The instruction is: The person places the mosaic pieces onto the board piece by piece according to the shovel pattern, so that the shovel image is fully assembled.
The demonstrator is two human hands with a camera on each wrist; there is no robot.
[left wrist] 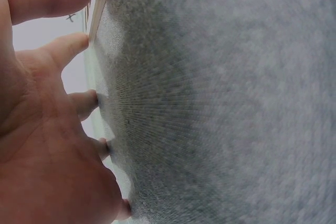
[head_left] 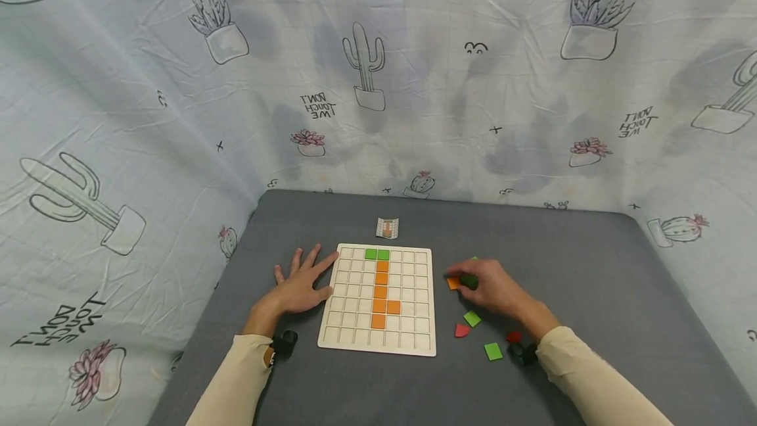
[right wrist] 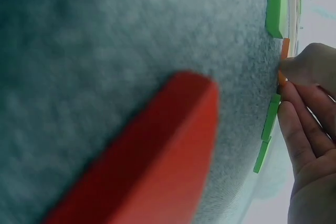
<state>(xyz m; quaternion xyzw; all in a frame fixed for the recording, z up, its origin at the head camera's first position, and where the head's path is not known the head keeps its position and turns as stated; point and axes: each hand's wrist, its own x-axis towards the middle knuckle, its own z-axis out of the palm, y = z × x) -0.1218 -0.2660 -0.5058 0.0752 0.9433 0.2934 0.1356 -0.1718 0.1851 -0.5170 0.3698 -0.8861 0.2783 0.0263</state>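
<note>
Picking up the orange tile [head_left: 453,283] calls for a clean fingertip pinch: your right hand [head_left: 492,288] sits over it just right of the wooden grid board [head_left: 414,346], fingers curled down onto the tile, and the right wrist view shows fingertips [right wrist: 295,73] pressed on its orange edge [right wrist: 285,51] against the grey mat [head_left: 591,294]. Whether the pinch is fully closed, you cannot tell; the tile lies flat on the mat, not lifted. Get thumb and forefinger on opposite edges before raising it, and keep clear of the green tiles [right wrist: 269,121] crowding it on the far side. Your left hand [head_left: 298,284] lies flat and spread on the mat, holding nothing, with a fingertip [head_left: 333,256] touching the board's left edge; keep that pressure so the board does not slide. On the board, an orange column [head_left: 381,291] runs down from two green squares [head_left: 376,254]. Loose green tiles [head_left: 472,318] and red pieces [head_left: 461,330] lie nearer you, well clear of the grip.
</note>
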